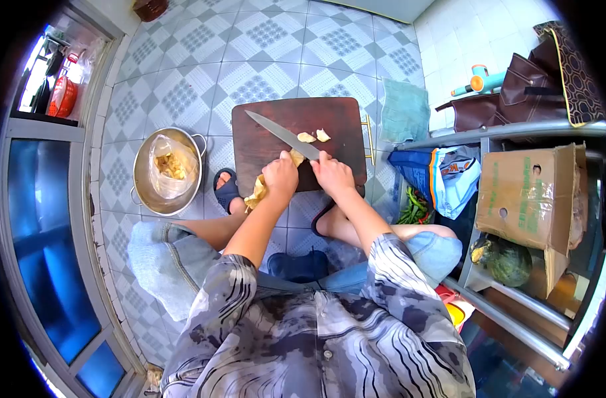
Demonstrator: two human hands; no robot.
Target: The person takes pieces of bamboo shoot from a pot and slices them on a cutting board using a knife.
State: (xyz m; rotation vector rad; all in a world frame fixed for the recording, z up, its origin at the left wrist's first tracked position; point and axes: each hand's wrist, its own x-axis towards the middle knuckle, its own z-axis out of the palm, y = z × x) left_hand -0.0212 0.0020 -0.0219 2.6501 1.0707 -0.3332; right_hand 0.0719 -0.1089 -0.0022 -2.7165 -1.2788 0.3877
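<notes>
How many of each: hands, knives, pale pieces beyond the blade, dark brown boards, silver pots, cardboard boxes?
Hands: 2 (left hand, right hand)
Knife: 1
Pale pieces beyond the knife: 2
Dark brown board: 1
Silver pot: 1
Cardboard box: 1
Total: 8

The head-worn view looks steeply down over the board (260, 149).

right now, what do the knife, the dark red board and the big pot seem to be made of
Knife: blade likely satin steel, from its even grey sheen; handle hidden in the right hand.
Board: probably varnished wood or laminate, given the glossy reddish-brown surface.
Pot: metal by its look, perhaps stainless steel or aluminium; its rim and walls look silvery and smooth.
</notes>
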